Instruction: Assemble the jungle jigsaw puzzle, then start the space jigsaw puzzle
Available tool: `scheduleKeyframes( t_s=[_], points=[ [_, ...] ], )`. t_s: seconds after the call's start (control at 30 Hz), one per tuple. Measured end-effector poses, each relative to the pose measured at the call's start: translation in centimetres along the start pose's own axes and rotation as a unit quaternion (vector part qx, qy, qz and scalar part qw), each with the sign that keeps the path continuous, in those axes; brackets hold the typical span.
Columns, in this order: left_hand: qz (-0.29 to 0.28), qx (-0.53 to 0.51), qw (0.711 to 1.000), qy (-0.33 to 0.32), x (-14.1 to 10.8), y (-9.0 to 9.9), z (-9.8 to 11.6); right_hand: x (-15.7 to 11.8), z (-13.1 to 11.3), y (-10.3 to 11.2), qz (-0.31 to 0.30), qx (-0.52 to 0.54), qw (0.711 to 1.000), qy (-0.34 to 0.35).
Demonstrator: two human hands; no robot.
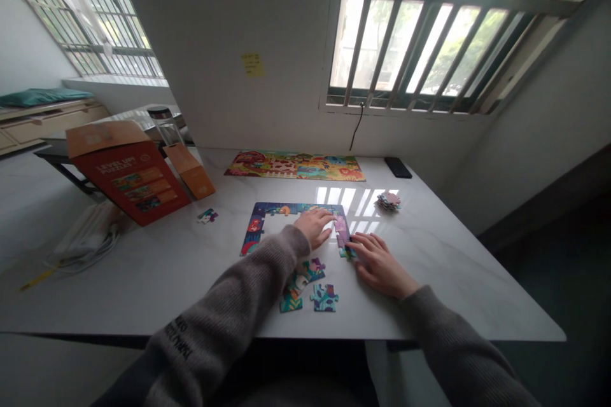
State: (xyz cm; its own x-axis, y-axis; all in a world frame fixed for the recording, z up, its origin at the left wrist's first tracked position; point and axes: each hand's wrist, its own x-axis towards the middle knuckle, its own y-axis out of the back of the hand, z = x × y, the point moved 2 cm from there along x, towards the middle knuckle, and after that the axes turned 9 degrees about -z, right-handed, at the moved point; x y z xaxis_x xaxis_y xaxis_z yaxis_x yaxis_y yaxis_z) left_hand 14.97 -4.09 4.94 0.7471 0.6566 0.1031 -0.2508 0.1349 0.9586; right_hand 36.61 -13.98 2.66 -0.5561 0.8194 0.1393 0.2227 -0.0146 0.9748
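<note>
Two hands on a jigsaw. The left hand (312,227) lies flat and open, fingertips resting on the top run of the border frame (291,208), with no visible hold on anything. The right hand (382,265) is open with fingers spread, its tips touching a pink piece (340,230) at the frame's right end and a small teal piece (347,253) just below it. It looks like pressing rather than pinching.

Frame state: top and left runs laid, right run just begun, no bottom run seen. Edge work looks to be the step in hand. The open right and bottom sides face the loose pieces (301,280), which lie just below, between the forearms, with a separate piece (324,297) beside them.

Further out on the white marble-look desk (453,267): a stack of pieces (388,201) to the right, a lone piece (207,215) to the left, a finished puzzle strip (294,166) at the back, and a red puzzle box (128,181) back left.
</note>
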Motion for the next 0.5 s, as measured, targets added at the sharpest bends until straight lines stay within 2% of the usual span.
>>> scheduleKeyframes(
  t_s=[0.1, 0.2, 0.33, 0.5],
  points=[
    [-0.059, 0.037, 0.997, 0.042, 3.2, -0.4, -1.8, 0.2, 0.0, 0.2, -0.004, 0.009, 1.0, -0.008],
    [-0.09, 0.051, 0.992, 0.066, 5.3, -1.8, -3.2, 0.4, 0.2, 0.3, 0.0, 0.013, 1.0, -0.015],
    [-0.105, 0.05, 0.991, 0.067, 5.7, -3.0, -3.8, 0.7, 0.4, 0.3, 0.014, 0.016, 1.0, -0.01],
    [-0.113, 0.044, 0.99, 0.073, 5.2, -2.6, -3.1, 1.2, 0.8, 0.0, 0.028, 0.01, 1.0, -0.005]
  ],
)
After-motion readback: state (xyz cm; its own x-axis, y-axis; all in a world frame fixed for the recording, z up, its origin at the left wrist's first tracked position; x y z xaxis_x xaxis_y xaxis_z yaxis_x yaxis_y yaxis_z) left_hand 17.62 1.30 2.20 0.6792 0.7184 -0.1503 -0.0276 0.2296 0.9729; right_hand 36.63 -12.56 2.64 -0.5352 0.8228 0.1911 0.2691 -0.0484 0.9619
